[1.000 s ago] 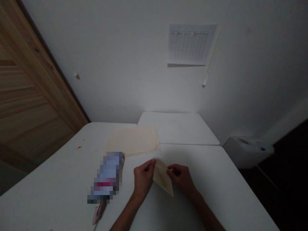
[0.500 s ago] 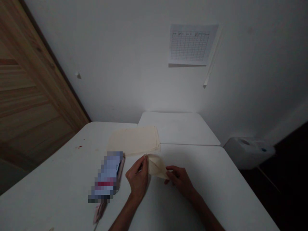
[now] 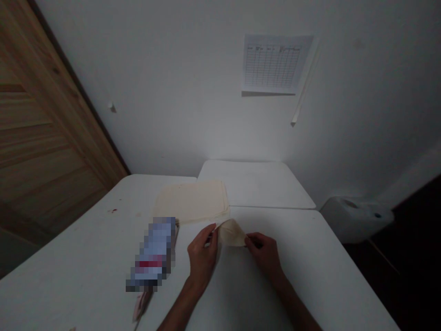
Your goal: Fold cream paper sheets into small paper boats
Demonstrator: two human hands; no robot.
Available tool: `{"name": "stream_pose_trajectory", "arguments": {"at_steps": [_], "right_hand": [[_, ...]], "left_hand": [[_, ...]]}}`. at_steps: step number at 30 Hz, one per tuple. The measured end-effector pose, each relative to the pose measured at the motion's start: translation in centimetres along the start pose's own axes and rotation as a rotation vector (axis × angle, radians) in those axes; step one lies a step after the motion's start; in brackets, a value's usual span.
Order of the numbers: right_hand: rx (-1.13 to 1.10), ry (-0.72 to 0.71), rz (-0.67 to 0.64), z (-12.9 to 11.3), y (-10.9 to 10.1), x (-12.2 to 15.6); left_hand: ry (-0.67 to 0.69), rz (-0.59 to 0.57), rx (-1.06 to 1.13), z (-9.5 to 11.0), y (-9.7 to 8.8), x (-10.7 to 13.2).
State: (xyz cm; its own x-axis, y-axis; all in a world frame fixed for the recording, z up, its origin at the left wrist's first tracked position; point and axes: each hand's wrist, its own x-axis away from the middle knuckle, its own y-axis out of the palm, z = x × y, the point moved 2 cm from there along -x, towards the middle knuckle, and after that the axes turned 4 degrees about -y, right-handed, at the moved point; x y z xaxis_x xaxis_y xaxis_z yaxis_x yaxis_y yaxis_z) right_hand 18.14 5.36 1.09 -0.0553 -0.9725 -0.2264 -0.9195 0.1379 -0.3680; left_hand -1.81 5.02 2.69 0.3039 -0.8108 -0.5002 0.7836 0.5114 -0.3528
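One left hand (image 3: 203,250), one right hand (image 3: 267,253), fingers pinched around a beige sheet (image 3: 232,233), gripped edges hidden

The cream sheet (image 3: 231,233) (one corner dangled low a second ago) now stretches sideways to the right hand (image 3: 264,252).

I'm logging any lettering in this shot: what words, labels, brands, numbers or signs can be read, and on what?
No text is legible.
Wall sheet: printed grid with headings, too small and blurred to read.
Pixelated item: any lettering is blocked out.
Pale piece between left hand and right hand: no lettering visible.
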Motion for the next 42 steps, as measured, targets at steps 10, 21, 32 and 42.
{"name": "stream_pose_trajectory", "arguments": {"at_steps": [10, 21, 32, 42], "right_hand": [[0.288, -0.145, 0.109, -0.5, -0.3, 0.3], [0.33, -0.227, 0.147, -0.5, -0.6, 0.2], [0.33, -0.29, 0.031, -0.9, -0.2, 0.5], [0.357, -0.212, 0.051, -0.4, -0.2, 0.4]], "left_hand": [[0.244, -0.099, -0.09, 0.3, 0.7, 0.4], [0.241, -0.163, -0.376, -0.5, 1.0, 0.7], [0.162, -0.419, -0.416, -0.7, 1.5, 1.3], [0.052, -0.358, -0.542, -0.1, 1.2, 0.8]]}}
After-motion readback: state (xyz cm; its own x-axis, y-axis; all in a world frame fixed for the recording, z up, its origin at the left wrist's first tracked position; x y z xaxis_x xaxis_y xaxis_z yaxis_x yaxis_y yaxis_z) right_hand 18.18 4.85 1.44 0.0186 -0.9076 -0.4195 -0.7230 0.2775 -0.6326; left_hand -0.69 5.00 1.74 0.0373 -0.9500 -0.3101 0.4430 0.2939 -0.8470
